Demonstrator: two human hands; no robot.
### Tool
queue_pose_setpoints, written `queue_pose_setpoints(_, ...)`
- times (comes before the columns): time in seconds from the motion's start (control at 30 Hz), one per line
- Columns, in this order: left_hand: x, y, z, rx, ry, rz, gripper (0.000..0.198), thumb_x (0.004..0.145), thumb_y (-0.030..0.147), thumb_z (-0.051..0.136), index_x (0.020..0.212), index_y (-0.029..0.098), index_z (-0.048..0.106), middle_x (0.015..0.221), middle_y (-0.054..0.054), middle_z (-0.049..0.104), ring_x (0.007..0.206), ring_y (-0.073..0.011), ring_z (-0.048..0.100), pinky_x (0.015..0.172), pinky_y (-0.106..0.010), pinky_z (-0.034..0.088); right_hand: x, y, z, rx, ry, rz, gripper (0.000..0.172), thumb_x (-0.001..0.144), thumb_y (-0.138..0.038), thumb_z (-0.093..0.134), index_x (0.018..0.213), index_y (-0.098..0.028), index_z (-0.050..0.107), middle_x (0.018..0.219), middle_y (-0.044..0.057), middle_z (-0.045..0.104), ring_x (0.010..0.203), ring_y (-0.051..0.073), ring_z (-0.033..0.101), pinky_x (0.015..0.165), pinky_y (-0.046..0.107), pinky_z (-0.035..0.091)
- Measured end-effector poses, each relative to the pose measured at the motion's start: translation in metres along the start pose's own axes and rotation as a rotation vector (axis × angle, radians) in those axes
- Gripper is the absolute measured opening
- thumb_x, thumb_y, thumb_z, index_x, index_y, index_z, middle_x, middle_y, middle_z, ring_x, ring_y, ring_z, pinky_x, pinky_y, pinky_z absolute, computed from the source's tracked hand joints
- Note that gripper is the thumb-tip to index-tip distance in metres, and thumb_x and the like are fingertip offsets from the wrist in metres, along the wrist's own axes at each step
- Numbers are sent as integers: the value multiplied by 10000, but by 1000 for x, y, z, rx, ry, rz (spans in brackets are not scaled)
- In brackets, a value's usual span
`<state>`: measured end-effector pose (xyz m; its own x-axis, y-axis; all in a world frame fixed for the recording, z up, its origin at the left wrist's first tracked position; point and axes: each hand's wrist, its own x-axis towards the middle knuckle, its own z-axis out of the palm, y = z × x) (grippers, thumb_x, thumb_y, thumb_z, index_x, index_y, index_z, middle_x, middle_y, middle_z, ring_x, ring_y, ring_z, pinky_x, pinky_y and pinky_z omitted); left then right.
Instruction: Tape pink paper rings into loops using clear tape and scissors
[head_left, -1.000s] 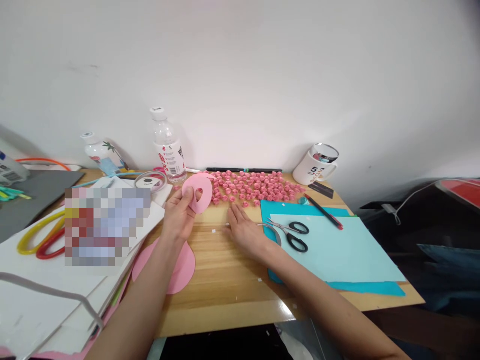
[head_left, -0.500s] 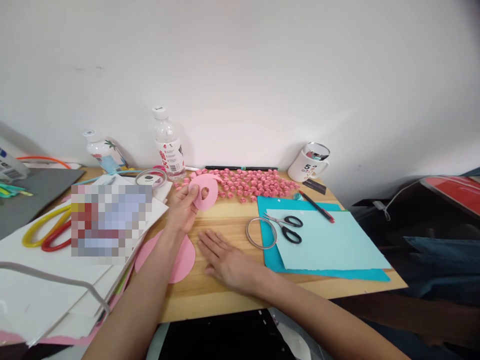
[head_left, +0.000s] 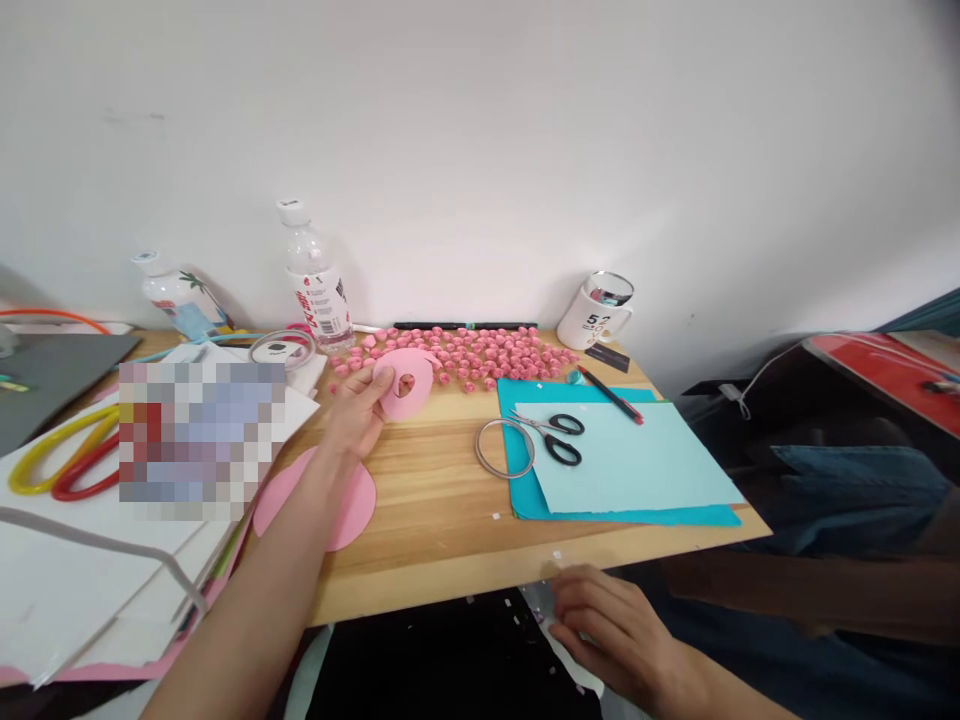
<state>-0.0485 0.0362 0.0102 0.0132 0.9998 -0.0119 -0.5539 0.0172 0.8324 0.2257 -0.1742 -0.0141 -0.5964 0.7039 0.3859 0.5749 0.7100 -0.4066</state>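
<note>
My left hand [head_left: 358, 408] pinches a pink paper ring [head_left: 415, 402] between thumb and fingers, raised above the table, with a cut hole at its centre. Beneath my left forearm lies a pink paper circle [head_left: 354, 515], partly covered. My right hand [head_left: 611, 625] hangs just off the table's front edge, loosely curved, thumb apart, with nothing visible in it. Small white paper bits [head_left: 557, 555] lie near that edge. Beyond the ring, several pink rolled paper flowers [head_left: 510, 352] are heaped along the wall.
To the right, black-handled scissors [head_left: 564, 440] rest on light-blue paper [head_left: 637, 470] beside a tape roll [head_left: 480, 460] and a red-black pen [head_left: 611, 395]. A white mug [head_left: 592, 318] and water bottle [head_left: 319, 290] stand at the back. Papers [head_left: 82, 570] and red-yellow scissors [head_left: 71, 480] occupy the left.
My right hand has left the tabletop, moving right and toward me past the front edge. White bits now show near that edge. My left hand still holds the ring. The view has shifted slightly.
</note>
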Motion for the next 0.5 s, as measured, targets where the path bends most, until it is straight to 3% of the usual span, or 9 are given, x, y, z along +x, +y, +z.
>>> queue_pose_setpoints(0.1,-2,-1,-1,20,-20,-10,203,593,223,773,762,139,698,763,-52,708,633,-131,647,638,-241,550,18,1,7,-118,-6,13,270,884,-143,448,1143,-139,524,1061,134,633,1019,201,600,852,313,538)
queue_pose_setpoints(0.17,-3,-1,-1,33,-35,-21,228,591,233,775,784,140,700,752,-53,706,627,-130,644,629,-240,547,33,0,10,-172,-78,-58,362,889,-166,450,1243,-86,450,1217,174,556,1207,246,468,964,371,471)
queue_pose_setpoints(0.23,-4,0,-1,49,-56,-33,216,590,241,776,761,137,696,709,-47,694,641,-142,647,636,-250,542,41,-1,11,-201,-137,-84,402,890,-196,458,1268,-66,427,1264,180,523,1254,272,408,984,395,452)
queue_pose_setpoints(0.3,-5,1,-1,64,-80,-44,189,592,248,774,715,136,684,655,-39,675,664,-158,650,646,-263,536,38,-1,10,-179,-114,-71,350,884,-177,464,1222,-91,473,1183,160,585,1173,257,493,938,377,490)
queue_pose_setpoints(0.37,-7,2,0,70,-104,-48,171,598,247,771,681,134,671,626,-34,659,668,-157,645,644,-258,526,24,1,8,-113,-16,-43,234,864,-126,476,1082,-150,555,953,102,667,928,201,618,806,323,547)
queue_pose_setpoints(0.43,-7,3,1,66,-127,-46,161,609,236,764,691,133,670,624,-28,652,649,-134,630,631,-231,510,7,4,7,-123,63,-5,179,841,-97,492,975,-174,583,803,72,662,743,182,623,675,315,555)
queue_pose_setpoints(0.5,-8,3,1,64,-145,-47,155,622,222,755,715,130,673,622,-20,644,626,-112,614,615,-203,495,-9,7,8,-174,137,84,207,841,-82,480,1004,-165,575,881,111,648,809,207,615,692,346,545)
